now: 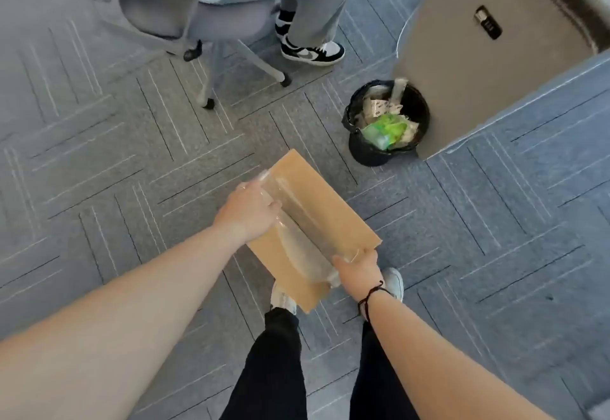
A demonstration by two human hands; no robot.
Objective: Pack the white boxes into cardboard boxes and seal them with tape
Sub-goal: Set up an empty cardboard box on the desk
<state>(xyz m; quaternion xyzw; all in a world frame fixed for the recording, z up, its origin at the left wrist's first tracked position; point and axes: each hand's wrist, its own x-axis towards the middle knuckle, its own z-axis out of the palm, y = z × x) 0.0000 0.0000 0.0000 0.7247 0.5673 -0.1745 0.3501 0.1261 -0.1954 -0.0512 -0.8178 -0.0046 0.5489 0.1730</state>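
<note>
I hold a brown cardboard box [325, 208] in the air above the carpet, in front of my legs. A wide band of clear tape [297, 221] runs along its top face and wraps over both ends. My left hand [247, 210] grips the box's left edge with the fingers on the tape. Its near right corner sits in my right hand [358, 271], thumb on top. No white boxes show.
A black waste bin [386, 122] with paper and green plastic stands beyond the box on the right, beside a grey cabinet [488, 66]. A person sits on a wheeled office chair [204, 36] at the top, feet [312, 51] on the carpet.
</note>
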